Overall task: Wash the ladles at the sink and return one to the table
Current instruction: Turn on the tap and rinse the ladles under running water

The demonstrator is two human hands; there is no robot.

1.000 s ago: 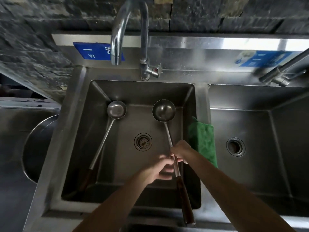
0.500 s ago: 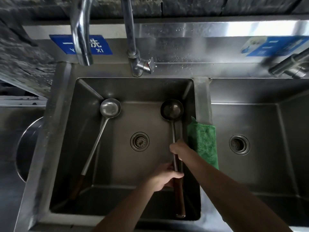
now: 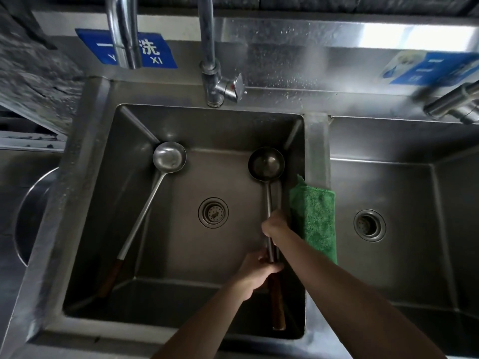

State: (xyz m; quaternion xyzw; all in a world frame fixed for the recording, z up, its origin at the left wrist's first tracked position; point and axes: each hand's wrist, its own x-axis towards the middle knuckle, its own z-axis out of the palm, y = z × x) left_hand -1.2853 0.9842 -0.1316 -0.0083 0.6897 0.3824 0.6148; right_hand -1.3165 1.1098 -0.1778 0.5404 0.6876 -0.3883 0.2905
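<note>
Steel sink [image 3: 85,193], hands [image 3: 261,268] gripping round-bowled ladle [image 3: 267,164]

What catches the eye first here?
Two hands, left and right, grip one ladle at the right side of the left basin. A second ladle lies slanted at its left. A green cloth hangs over the divider.

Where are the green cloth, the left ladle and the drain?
green cloth [image 3: 315,218], head view, middle of the fabric.
left ladle [image 3: 169,158], head view, inside its bowl.
drain [image 3: 213,212], head view, strainer centre.
</note>
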